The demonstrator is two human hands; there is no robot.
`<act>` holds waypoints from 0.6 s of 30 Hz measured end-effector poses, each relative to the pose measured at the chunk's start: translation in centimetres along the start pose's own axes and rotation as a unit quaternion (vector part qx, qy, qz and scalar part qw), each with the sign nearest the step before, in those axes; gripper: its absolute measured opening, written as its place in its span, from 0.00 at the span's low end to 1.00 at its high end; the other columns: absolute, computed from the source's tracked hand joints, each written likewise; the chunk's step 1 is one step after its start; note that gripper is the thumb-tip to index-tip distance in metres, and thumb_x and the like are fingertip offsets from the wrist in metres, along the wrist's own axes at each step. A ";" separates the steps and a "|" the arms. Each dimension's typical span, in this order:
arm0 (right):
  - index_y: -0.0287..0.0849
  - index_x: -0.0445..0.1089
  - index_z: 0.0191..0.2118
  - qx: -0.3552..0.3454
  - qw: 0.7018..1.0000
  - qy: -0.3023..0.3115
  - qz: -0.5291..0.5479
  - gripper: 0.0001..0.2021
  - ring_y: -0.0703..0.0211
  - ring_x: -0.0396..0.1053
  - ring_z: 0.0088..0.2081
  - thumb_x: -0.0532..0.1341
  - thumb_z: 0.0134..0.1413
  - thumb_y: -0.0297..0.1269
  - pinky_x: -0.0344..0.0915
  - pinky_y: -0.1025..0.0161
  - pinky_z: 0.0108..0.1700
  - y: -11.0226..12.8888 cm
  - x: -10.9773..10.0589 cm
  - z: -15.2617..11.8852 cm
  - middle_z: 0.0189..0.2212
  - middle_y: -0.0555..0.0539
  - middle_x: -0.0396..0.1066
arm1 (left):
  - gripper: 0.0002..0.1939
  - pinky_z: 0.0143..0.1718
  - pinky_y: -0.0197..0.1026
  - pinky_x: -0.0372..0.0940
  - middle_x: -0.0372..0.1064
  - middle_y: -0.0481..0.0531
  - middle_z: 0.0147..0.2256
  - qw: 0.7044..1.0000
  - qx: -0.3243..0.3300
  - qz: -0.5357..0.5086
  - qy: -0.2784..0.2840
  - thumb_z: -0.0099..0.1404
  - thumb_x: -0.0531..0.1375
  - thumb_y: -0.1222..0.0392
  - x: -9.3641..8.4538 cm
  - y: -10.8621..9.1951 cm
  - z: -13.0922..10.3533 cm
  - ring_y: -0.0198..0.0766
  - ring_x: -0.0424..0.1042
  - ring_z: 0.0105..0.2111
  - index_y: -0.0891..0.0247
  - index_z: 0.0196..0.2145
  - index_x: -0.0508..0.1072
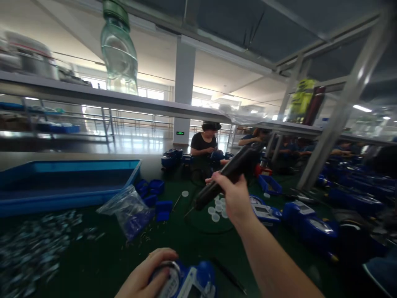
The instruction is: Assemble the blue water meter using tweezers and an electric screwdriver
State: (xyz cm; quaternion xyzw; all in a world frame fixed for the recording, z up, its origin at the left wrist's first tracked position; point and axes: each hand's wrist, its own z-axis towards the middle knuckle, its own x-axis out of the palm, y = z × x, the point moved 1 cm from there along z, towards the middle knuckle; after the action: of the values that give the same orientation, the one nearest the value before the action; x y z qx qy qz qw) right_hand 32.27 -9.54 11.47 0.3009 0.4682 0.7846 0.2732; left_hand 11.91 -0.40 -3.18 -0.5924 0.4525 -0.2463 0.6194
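You are seated in a large factory hall at a dark green surface (93, 256), with a metal shelf rail (124, 99) running overhead and an upturned clear bottle (119, 49) hanging above it at 11 o'clock. Across from you, at 12 o'clock, another person (204, 145) in a dark top works among blue housings.

Your right hand (234, 198) is raised over the middle of the surface, its grip clenched around a black electric screwdriver (229, 176) that tilts down and to the left, tip toward a cluster of white round caps (217, 209). Your left hand (145, 277) rests at 6 o'clock, fingers wrapped over the round dial face of a blue meter (189, 281) lying on the surface just below you; it grasps the meter's top.

At 9 o'clock sits a shallow blue tray (68, 182), and below it a blurred scatter of small screws (34, 248). A clear plastic bag (128, 211) lies between the tray and the caps. More blue meters (310, 225) lie at 3 o'clock.
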 end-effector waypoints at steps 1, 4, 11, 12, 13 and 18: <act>0.49 0.60 0.51 0.015 0.999 0.018 0.034 0.24 0.56 0.74 0.35 0.64 0.47 0.35 0.71 0.53 0.44 1.1 0.3 -0.7 0.33 0.54 0.68 | 0.18 0.56 0.45 0.59 0.67 0.52 0.52 0.999 0.005 -0.036 0.008 0.61 0.55 0.51 0.0 0.0 -0.7 0.48 0.64 0.53 0.56 0.47 0.72; 0.48 0.63 0.48 0.050 0.991 0.065 0.108 0.19 0.61 0.69 0.27 0.64 0.49 0.34 0.69 0.61 0.31 3.1 1.2 -3.3 0.25 0.55 0.67 | 0.17 0.43 0.43 0.65 0.69 0.52 0.47 0.987 -0.014 -0.158 0.027 0.57 0.57 0.58 0.4 0.4 -2.0 0.45 0.70 0.42 0.58 0.45 0.72; 0.50 0.65 0.44 0.042 0.985 0.135 0.100 0.15 0.62 0.64 0.20 0.66 0.51 0.42 0.63 0.64 0.23 2.7 2.6 -8.7 0.20 0.54 0.64 | 0.14 0.41 0.42 0.63 0.72 0.53 0.39 0.986 0.032 -0.162 0.030 0.56 0.55 0.60 2.0 0.2 -1.6 0.43 0.68 0.38 0.62 0.39 0.75; 0.50 0.65 0.44 0.038 0.987 0.134 0.083 0.16 0.62 0.64 0.20 0.66 0.51 0.43 0.63 0.64 0.23 2.4 2.6 -9.1 0.20 0.54 0.64 | 0.14 0.41 0.42 0.63 0.72 0.53 0.38 0.990 0.031 -0.138 0.028 0.56 0.54 0.60 2.1 0.0 -1.4 0.43 0.69 0.37 0.63 0.38 0.75; 0.50 0.65 0.44 0.034 0.989 0.131 0.066 0.16 0.62 0.64 0.20 0.66 0.50 0.43 0.63 0.64 0.24 2.1 2.5 -9.3 0.20 0.54 0.65 | 0.14 0.42 0.42 0.62 0.72 0.53 0.37 0.993 0.031 -0.115 0.025 0.56 0.54 0.61 2.2 -0.1 -1.2 0.42 0.69 0.37 0.63 0.37 0.76; 0.51 0.64 0.43 0.039 0.989 0.135 0.036 0.15 0.64 0.64 0.20 0.66 0.51 0.44 0.63 0.65 0.24 1.0 2.1 -9.4 0.20 0.55 0.65 | 0.16 0.45 0.43 0.62 0.73 0.54 0.37 0.996 0.041 -0.077 0.005 0.55 0.53 0.60 2.4 -0.2 -0.8 0.44 0.69 0.38 0.64 0.36 0.77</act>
State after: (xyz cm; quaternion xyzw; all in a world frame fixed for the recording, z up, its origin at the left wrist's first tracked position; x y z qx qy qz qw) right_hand 23.83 -13.81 9.28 0.2195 0.5194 0.8088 0.1670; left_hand 12.45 -2.89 -3.54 -0.5982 0.3981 -0.3148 0.6201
